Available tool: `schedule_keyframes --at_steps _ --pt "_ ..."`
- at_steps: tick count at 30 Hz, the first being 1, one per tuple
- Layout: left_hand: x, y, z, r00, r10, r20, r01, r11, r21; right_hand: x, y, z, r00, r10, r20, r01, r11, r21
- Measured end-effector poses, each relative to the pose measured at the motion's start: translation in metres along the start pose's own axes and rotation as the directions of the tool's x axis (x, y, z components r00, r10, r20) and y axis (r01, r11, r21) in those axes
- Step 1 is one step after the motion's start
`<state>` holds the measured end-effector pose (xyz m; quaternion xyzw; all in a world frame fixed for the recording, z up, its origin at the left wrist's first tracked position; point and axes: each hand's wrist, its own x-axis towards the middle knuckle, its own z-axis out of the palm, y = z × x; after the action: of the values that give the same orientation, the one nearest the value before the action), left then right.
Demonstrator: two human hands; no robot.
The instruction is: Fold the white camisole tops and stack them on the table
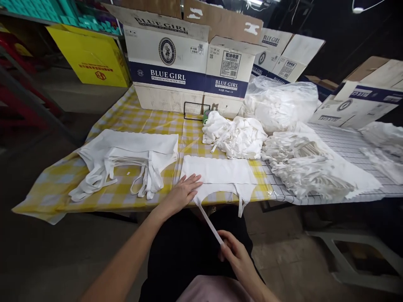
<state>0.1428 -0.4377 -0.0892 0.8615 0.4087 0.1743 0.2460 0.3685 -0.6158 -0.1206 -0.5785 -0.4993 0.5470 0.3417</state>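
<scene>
A white strapped garment (220,170) lies flat at the front edge of the table. My left hand (185,191) rests on its left side, fingers spread and lying flat. Below the table edge, my right hand (232,251) pinches the end of a white strap (210,222), which is pulled taut from the garment toward my lap. The garment's other strap (241,205) hangs over the edge at the right. To the left lies a stack of similar white garments (132,144) with loose straps.
The yellow checked tablecloth (110,121) covers the table. Behind stand a large beer carton (176,58) and a black wire stand (192,110). A crumpled white pile (239,136), layered white pieces (308,163) and a filled plastic bag (280,100) lie rightward. A yellow box (91,56) is back left.
</scene>
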Motion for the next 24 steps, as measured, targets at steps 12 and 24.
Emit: schedule_keyframes --at_steps 12,24 --pt "-0.002 0.004 0.003 0.997 0.027 -0.066 -0.027 1.0 0.007 -0.051 -0.104 -0.032 0.828 -0.085 0.554 0.002 0.989 0.149" --pt "-0.056 0.118 -0.006 0.988 -0.055 -0.147 -0.063 0.716 -0.695 0.006 -0.118 -0.022 0.952 -0.035 0.305 -0.007 0.991 0.135"
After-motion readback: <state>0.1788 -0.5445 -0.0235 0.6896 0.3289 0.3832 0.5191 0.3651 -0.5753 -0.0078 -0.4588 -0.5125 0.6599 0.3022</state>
